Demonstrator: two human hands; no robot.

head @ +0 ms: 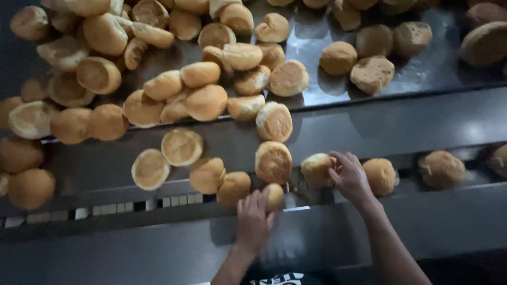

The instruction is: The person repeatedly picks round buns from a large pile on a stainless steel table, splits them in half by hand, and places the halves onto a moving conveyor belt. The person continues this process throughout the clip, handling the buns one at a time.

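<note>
Left hand open, fingertips on a small golden round bun | right hand cupping a pale crusty roll on the steel channel | keep grips light, guide singly along the slotted track

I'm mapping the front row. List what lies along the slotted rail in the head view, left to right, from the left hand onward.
Left hand → bun under its fingertips → bun at the right hand → right hand → bun just beyond it → lone bun.
</note>
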